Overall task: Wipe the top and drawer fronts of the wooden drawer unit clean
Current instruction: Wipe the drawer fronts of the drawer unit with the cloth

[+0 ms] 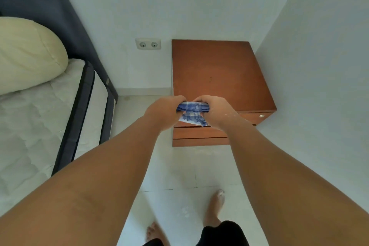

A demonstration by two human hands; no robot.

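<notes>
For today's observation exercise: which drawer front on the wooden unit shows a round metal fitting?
The top drawer front, just under the unit's top. A small pale metal fitting sits near its right end; the lower drawer fronts show none.

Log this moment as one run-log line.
phase: pre-wipe | left hand + right hand: bunching blue checked cloth | wooden drawer unit: top bare, cloth not visibly touching | drawers: shut
</notes>
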